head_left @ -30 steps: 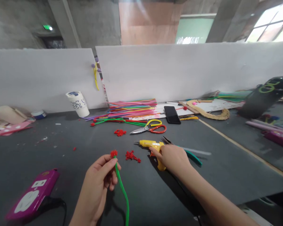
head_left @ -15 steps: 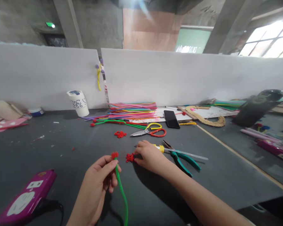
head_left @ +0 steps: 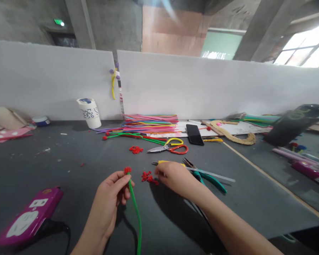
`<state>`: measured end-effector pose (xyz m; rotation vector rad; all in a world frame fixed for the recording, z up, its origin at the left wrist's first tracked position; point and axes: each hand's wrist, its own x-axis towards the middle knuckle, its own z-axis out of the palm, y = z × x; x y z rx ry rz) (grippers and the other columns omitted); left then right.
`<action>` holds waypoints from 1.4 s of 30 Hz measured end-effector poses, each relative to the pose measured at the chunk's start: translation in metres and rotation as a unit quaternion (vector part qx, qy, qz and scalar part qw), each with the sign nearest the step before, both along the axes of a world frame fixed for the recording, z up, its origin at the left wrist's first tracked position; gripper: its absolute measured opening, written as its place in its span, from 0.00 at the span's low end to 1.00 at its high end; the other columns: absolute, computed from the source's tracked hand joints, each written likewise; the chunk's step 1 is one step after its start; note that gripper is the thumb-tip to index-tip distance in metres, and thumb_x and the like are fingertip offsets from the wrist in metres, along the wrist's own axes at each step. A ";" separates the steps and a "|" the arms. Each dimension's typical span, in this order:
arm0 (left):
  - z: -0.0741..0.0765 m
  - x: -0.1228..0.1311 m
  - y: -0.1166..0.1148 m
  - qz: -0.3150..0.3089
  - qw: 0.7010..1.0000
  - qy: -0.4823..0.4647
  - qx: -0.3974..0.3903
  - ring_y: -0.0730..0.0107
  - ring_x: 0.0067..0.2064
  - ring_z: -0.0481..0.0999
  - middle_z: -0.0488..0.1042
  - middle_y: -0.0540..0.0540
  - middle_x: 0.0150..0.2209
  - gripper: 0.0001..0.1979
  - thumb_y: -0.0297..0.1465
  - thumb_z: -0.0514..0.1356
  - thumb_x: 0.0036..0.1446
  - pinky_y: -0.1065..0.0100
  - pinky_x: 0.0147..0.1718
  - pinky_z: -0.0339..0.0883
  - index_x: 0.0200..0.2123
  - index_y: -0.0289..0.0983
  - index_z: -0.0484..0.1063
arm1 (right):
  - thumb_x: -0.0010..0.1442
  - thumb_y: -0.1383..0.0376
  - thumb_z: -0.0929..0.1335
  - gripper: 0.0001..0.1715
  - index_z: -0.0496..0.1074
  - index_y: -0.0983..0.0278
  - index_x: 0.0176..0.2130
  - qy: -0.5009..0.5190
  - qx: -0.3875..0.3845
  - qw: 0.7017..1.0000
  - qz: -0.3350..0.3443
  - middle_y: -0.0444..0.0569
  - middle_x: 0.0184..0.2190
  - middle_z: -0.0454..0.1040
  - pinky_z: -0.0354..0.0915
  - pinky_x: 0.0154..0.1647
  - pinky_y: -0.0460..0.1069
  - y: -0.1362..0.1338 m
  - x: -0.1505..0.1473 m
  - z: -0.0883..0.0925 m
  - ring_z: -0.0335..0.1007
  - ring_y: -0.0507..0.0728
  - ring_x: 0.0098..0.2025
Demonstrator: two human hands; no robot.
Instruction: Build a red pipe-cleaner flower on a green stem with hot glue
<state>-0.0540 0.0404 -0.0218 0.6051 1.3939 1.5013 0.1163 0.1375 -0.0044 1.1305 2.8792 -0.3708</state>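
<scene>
My left hand [head_left: 110, 198] pinches a green pipe cleaner [head_left: 135, 216] near its top, where a small red tuft [head_left: 127, 170] sits. My right hand [head_left: 174, 176] rests on the dark table with fingers curled at a cluster of small red pieces [head_left: 148, 176]; whether it grips any I cannot make out. Behind that hand lies a yellow glue gun [head_left: 164, 163], mostly hidden. Green-handled pliers [head_left: 206, 176] lie just right of it.
Scissors with yellow and red handles [head_left: 170, 146], another red cluster [head_left: 135, 149], a black phone [head_left: 194, 134], a pile of coloured pipe cleaners [head_left: 149, 124] and a white cup [head_left: 89, 113] sit farther back. A magenta power strip [head_left: 26, 217] lies near left. White boards wall the table's back.
My right hand left the glue gun's grip and moved left to the red pieces. My left hand stayed put with the green pipe cleaner.
</scene>
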 end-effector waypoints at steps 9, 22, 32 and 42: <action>-0.002 0.011 0.000 -0.031 0.999 0.012 -0.012 0.81 0.16 0.60 0.66 0.53 0.14 0.11 0.35 0.65 0.47 0.79 0.15 0.51 0.21 0.34 0.72 | 0.65 0.60 0.66 0.16 0.69 0.65 0.50 0.015 0.012 0.998 -0.051 0.51 0.49 0.71 0.70 0.45 0.57 0.009 -0.012 -0.031 0.71 0.58 0.46; 0.002 0.021 -0.005 -0.043 0.999 0.006 -0.019 0.82 0.16 0.59 0.66 0.54 0.14 0.10 0.34 0.65 0.47 0.79 0.15 0.51 0.21 0.35 0.71 | 0.64 0.62 0.67 0.10 0.71 0.67 0.42 0.204 -0.116 0.966 -0.109 0.47 0.38 0.74 0.71 0.37 0.51 0.007 -0.006 -0.022 0.73 0.53 0.36; 0.013 0.024 -0.015 -0.064 0.997 -0.051 -0.011 0.83 0.16 0.58 0.67 0.53 0.17 0.09 0.33 0.65 0.47 0.79 0.14 0.51 0.22 0.35 0.73 | 0.53 0.70 0.66 0.07 0.75 0.64 0.31 0.399 -0.287 0.869 -0.061 0.42 0.26 0.75 0.67 0.33 0.44 -0.024 -0.002 0.024 0.72 0.51 0.30; 0.014 0.027 -0.019 -0.072 0.994 -0.077 -0.012 0.82 0.15 0.59 0.66 0.55 0.15 0.08 0.33 0.67 0.45 0.80 0.13 0.51 0.24 0.35 0.74 | 0.56 0.72 0.68 0.07 0.71 0.62 0.27 0.340 -0.106 0.934 -0.013 0.40 0.25 0.72 0.60 0.29 0.43 -0.042 -0.003 0.036 0.66 0.49 0.28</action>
